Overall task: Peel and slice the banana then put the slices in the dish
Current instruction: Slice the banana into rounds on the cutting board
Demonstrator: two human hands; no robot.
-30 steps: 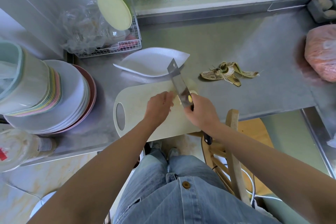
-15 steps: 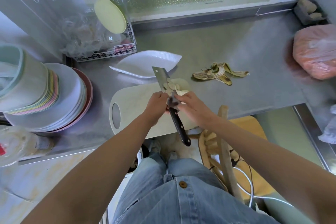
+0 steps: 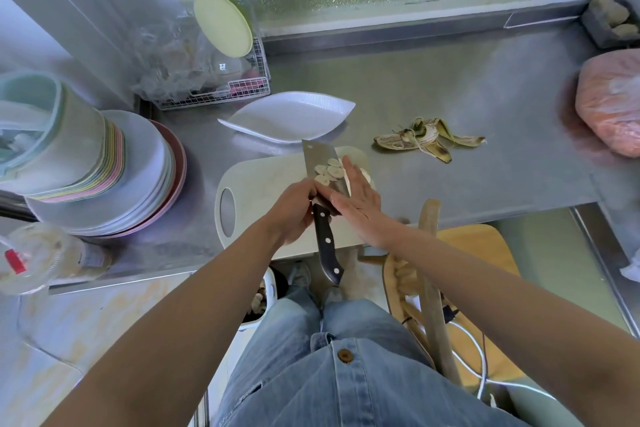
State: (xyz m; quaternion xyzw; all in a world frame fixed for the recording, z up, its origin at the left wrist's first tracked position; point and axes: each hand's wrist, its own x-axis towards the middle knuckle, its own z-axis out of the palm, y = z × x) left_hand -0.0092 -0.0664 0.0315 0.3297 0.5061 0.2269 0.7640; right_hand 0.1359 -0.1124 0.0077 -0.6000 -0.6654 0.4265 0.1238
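Several pale banana slices [image 3: 328, 171] lie on the flat blade of a cleaver [image 3: 316, 160] with a black handle, held level over the white cutting board [image 3: 263, 184]. My left hand [image 3: 294, 206] grips the cleaver where blade meets handle. My right hand [image 3: 356, 198] lies flat with straight fingers against the blade's right edge and the slices. A few more slices [image 3: 366, 176] show on the board beside my right hand. The white leaf-shaped dish [image 3: 287, 116] stands just beyond the board, with nothing in it.
The banana peel [image 3: 427, 140] lies on the steel counter [image 3: 450, 87] to the right. Stacked plates [image 3: 114, 177] and bowls stand at left, a wire rack [image 3: 214, 94] at the back left, a pink bag [image 3: 613, 100] at far right. A wooden chair [image 3: 433, 270] stands below the counter edge.
The cleaver passed from my right hand to my left and was turned flat. Slices now lie on its blade, and my right hand has opened flat against them.
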